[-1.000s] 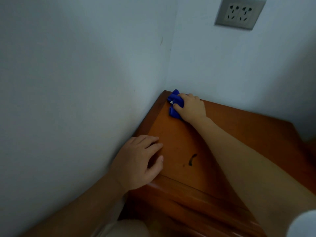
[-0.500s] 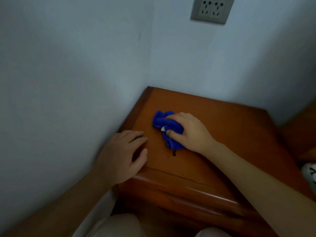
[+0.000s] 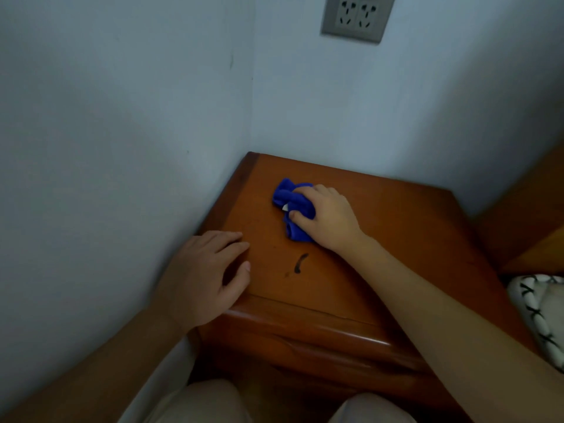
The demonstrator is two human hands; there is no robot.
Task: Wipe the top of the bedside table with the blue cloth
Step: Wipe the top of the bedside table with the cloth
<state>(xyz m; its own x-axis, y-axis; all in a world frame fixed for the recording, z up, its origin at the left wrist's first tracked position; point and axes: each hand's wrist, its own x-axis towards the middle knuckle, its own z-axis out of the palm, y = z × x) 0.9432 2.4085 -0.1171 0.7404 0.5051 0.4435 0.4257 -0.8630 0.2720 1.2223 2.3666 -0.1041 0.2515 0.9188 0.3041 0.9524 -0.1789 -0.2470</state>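
The wooden bedside table (image 3: 406,239) stands in the corner of two pale walls. My right hand (image 3: 331,219) presses the crumpled blue cloth (image 3: 290,203) onto the middle-left of the tabletop, fingers closed over it. A small white tag shows in the cloth. My left hand (image 3: 204,279) rests flat on the table's front left corner, fingers apart and holding nothing. A dark curved mark (image 3: 300,263) lies on the wood just in front of the cloth.
A grey double wall socket (image 3: 355,16) sits high on the back wall. A wooden bed frame (image 3: 531,227) adjoins the table on the right, with a white patterned fabric (image 3: 537,312) below it. My knees (image 3: 207,401) are in front of the table.
My right hand dragged the cloth from the back left corner toward the front, then slightly back, uncovering the dark mark. My left hand stayed on the front left corner.
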